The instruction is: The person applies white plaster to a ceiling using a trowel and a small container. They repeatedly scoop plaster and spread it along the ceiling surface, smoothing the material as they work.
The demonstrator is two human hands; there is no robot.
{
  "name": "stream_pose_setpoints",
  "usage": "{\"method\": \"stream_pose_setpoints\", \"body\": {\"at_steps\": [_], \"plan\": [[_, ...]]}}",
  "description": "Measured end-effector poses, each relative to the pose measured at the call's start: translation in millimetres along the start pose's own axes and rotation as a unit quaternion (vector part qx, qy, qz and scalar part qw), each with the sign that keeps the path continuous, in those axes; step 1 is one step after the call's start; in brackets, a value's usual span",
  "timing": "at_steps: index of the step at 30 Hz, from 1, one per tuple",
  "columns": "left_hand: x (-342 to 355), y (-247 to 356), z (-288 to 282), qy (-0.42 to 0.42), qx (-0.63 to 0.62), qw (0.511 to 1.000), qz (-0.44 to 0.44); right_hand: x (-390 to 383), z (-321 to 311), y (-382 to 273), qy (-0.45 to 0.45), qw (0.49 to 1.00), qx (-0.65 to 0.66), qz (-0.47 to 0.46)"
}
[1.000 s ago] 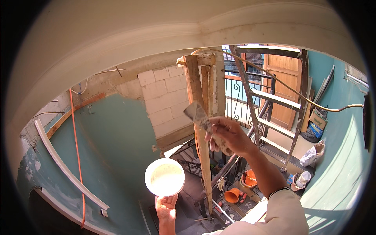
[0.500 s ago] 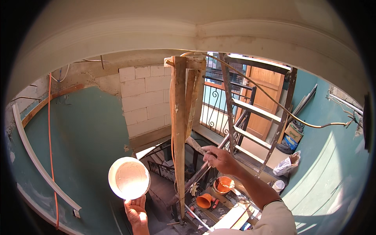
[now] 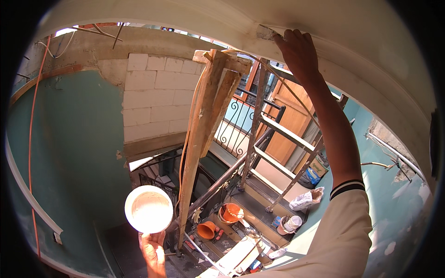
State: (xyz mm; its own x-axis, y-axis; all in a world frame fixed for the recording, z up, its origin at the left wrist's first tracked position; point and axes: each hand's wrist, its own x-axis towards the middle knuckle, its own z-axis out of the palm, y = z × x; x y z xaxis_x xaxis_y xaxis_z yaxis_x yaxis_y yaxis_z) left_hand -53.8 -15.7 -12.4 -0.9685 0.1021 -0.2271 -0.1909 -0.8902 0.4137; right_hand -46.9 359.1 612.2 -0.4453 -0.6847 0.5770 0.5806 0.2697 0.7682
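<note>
Left hand (image 3: 153,252) is gripping one round white plaster-filled bowl (image 3: 149,209) near left. Right hand (image 3: 299,53) is closing on a small putty blade (image 3: 266,32) against the white curved ceiling moulding (image 3: 185,28), far. Two orange buckets (image 3: 230,213) are sitting below.

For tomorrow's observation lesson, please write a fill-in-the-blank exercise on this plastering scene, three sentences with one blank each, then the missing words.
1. The left hand holds up a round white ____ of plaster.
2. The right hand presses a trowel against the curved ____ overhead.
3. The patch of bare blocks in the green wall is ____ in colour.

Missing words: bowl; ceiling; white
</note>
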Motion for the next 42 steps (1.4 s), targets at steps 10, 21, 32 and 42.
{"method": "stream_pose_setpoints", "body": {"at_steps": [10, 21, 32, 42], "plan": [[-3, -2, -12, -0.005, 0.033, 0.999, 0.005, 24, 28, -3, -0.018, 0.998, -0.065, -0.016], [-6, 2, -10, 0.011, 0.028, 0.999, -0.012, 32, 36, -1, 0.037, 0.997, -0.061, -0.035], [-11, -2, -15, 0.008, 0.006, 1.000, -0.014, 19, -3, 12, -0.036, 0.993, -0.107, -0.019], [-15, -3, -5, -0.010, -0.003, 0.999, -0.045, -4, -55, 44, -0.099, 0.984, -0.149, -0.022]]}}
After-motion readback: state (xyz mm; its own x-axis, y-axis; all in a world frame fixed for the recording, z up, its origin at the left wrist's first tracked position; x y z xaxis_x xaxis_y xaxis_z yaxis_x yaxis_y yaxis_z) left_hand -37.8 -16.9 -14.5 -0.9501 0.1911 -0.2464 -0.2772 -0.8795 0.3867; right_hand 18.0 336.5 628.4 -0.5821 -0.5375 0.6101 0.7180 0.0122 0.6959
